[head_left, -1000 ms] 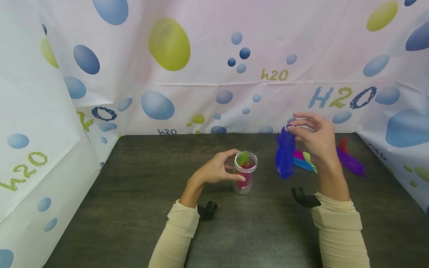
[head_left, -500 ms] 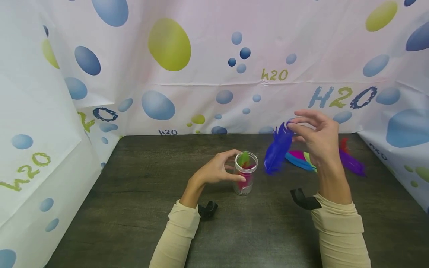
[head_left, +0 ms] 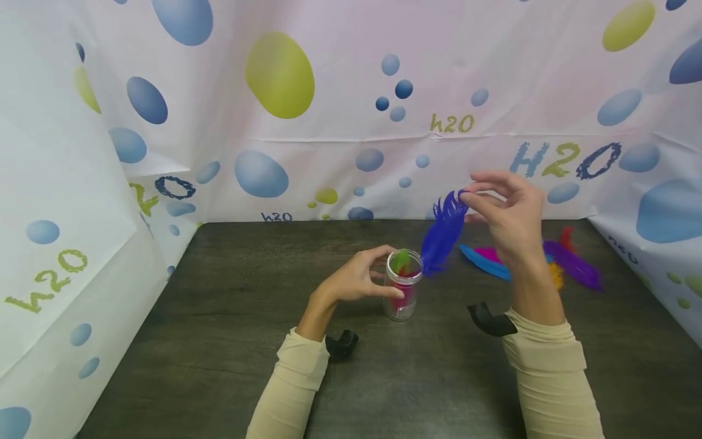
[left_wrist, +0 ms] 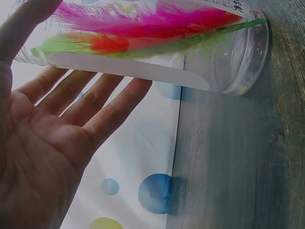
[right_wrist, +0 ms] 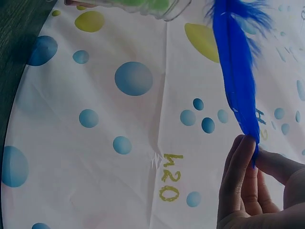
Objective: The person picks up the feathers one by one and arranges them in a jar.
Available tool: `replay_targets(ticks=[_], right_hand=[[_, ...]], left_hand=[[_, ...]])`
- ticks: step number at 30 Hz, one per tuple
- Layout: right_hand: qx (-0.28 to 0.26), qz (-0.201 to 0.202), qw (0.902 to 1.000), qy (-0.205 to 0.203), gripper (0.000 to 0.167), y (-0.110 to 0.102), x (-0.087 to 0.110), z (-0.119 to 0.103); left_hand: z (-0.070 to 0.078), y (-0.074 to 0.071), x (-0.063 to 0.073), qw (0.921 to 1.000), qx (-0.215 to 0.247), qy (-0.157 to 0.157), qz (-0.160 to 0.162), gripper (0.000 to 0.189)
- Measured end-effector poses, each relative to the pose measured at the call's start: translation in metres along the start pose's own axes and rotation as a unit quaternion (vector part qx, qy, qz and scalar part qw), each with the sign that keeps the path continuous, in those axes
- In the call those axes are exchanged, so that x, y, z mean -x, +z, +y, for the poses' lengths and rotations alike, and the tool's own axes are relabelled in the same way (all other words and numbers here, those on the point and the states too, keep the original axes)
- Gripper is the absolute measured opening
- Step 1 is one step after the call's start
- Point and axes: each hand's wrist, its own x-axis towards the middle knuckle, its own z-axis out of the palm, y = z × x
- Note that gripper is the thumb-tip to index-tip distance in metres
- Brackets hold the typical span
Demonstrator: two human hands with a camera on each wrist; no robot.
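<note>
A clear jar (head_left: 399, 309) stands upright on the dark table, with green, red and pink feathers (left_wrist: 143, 28) inside it. My left hand (head_left: 359, 275) holds the jar from its left side, thumb in front and fingers behind. In the left wrist view the fingertips touch the jar's wall. My right hand (head_left: 510, 210) pinches one end of a blue feather (head_left: 443, 235) between thumb and fingertips. The feather hangs slanting down to the left, its lower end beside the jar's rim in the head view. In the right wrist view the pinched end (right_wrist: 254, 151) shows clearly.
Loose feathers lie on the table at the right: a light blue feather (head_left: 485, 263), a purple feather (head_left: 576, 266), a red feather (head_left: 567, 239) and an orange feather (head_left: 556, 275). A patterned sheet (head_left: 340, 128) hangs behind the table.
My right hand has risen slightly and moved a little left, swinging the blue feather's lower end leftward to the jar's rim. The left hand and the jar have stayed in place.
</note>
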Motion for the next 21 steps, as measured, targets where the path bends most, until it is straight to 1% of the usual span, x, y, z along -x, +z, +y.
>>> replay_targets(ticks=[5,11,15,21], right_hand=[[0.01,-0.008,0.9999,0.0,0.024,0.006,-0.002,0.002],[0.055,-0.022,0.998,-0.022,0.024,0.014,-0.005,0.007],[0.058,-0.047,0.9967,-0.03,0.027,0.017,-0.005,0.012],[0.047,-0.097,0.9942,-0.01,0.027,0.02,-0.002,0.014]], left_hand=[[0.0,0.0,-0.001,1.0,0.001,-0.004,-0.003,0.06],[0.0,0.001,-0.001,1.0,0.003,-0.007,-0.003,0.059],[0.0,0.0,-0.001,0.9999,0.006,-0.008,-0.003,0.059],[-0.001,0.0,0.0,0.9999,0.005,-0.01,-0.001,0.059]])
